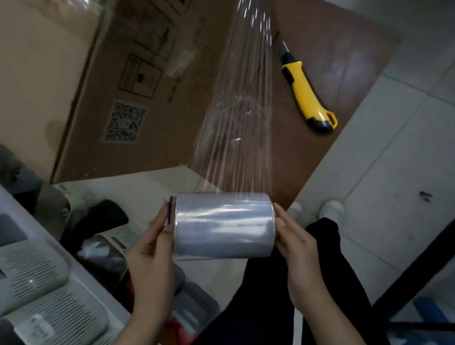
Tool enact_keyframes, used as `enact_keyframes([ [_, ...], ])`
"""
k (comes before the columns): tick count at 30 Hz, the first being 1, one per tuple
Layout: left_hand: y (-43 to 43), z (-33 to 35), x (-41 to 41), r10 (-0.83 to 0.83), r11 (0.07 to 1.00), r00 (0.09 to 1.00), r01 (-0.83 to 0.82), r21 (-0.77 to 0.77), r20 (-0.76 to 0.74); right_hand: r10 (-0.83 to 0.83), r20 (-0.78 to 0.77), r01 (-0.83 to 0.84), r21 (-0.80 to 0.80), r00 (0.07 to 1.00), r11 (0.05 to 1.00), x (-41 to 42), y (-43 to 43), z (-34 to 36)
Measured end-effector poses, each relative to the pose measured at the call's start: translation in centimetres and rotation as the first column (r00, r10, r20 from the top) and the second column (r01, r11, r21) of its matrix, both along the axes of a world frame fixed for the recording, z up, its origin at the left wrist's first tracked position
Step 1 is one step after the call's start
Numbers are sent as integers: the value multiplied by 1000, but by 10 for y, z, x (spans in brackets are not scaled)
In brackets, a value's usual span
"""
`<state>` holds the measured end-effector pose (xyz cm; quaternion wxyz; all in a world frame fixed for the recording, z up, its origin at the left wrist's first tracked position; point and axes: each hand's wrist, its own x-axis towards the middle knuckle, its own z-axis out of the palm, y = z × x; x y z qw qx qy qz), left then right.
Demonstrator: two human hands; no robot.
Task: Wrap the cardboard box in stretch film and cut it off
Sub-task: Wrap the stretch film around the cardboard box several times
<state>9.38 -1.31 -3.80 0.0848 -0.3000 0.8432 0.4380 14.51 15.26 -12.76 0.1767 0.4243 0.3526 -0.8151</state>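
On the brown table [348, 45] the cardboard box [38, 66] trails stretch film [240, 100] to the roll [223, 223] I press between my straight-fingered left hand [151, 257] and right hand [295, 241], so I judge wrapping underway, the knife [304, 89] untouched.

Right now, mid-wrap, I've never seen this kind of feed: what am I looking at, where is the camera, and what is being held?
There is no machine here. These are a person's two bare hands, seen from one camera worn on the head and looking down. The left hand and right hand hold a roll of stretch film between them, one at each end. A sheet of film runs from the roll up to the box, which sits on a brown table. A yellow knife lies on the table to the right of the box, untouched.
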Motion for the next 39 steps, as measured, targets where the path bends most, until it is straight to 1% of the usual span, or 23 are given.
enact_keyframes([
  [3,-24,2,-5,-28,1000,1000,28,5,-15,-58,-4,58,-21,998,998,8,-27,-2],
  [6,-49,0,-14,-103,994,994,102,-28,-32,-130,-30,128,-40,991,991,11,-58,-7],
  [10,-89,-6,-30,-215,977,975,215,1,-50,-256,-16,256,-25,966,966,10,-103,-9],
  [12,-108,-5,-41,-300,954,953,301,16,-38,-306,-15,306,-17,952,952,8,-126,-11],
  [15,-127,-1,-55,-419,908,905,418,-23,-73,-352,1,352,-28,936,936,-2,-152,-12],
  [19,-148,-1,-69,-473,880,872,474,-28,-127,-401,-17,400,-34,916,916,-16,-177,-14],
  [22,-162,-1,-81,-524,850,841,527,-17,-134,-468,0,468,-44,884,883,-18,-198,-11],
  [26,-179,-4,-109,-583,808,803,589,18,-126,-564,-3,564,-38,826,825,-25,-231,-6],
  [28,-187,-3,-125,-630,771,769,636,36,-106,-622,17,622,-32,783,782,-33,-252,-5],
  [30,-193,-1,-144,-691,716,716,696,41,-96,-678,15,679,-18,735,734,-44,-273,-2],
  [32,-196,1,-162,-726,682,681,731,33,-90,-735,2,735,4,678,678,-57,-293,2],
  [36,-203,-3,-188,-788,610,608,792,18,-97,-825,25,825,-23,565,565,-72,-326,5],
  [39,-207,-6,-198,-821,564,563,825,18,-97,-865,-44,866,-8,499,500,-78,-342,5],
])
